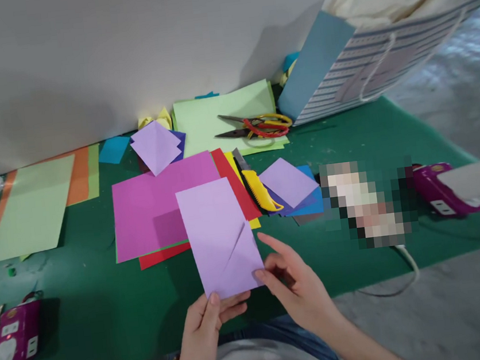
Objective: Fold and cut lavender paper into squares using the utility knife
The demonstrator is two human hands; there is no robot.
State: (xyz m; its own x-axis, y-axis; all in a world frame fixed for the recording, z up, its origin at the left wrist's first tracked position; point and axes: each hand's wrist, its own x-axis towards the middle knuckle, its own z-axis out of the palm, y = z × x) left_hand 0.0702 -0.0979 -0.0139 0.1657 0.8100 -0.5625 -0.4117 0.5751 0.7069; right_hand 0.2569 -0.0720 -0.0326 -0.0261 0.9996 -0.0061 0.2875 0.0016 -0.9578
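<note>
Along the near edge of a green surface [88,336], a person grips a rectangular lilac paper sheet [215,235] with both hands, holding it above a broad magenta paper sheet [152,207] at the centre of the surface. A thin diagonal line marks the lilac sheet's lower half. The left hand [203,334] is closed on the sheet's bottom edge, its thumb on top and fingers beneath, while the right hand [296,289] pinches the lower right corner.

At the far right corner, a striped paper bag with white rope handles [365,61] lies tilted on the surface. Near the far edge, a pale green paper sheet [211,119] carries red-and-yellow-handled scissors [255,125]. A second pale green paper sheet [27,210] lies at the left, over orange paper. Just right of the magenta sheet rests a yellow utility knife [259,192], touching a small lilac paper square [287,181]. Purple power sockets [15,338] sit near the left edge.
</note>
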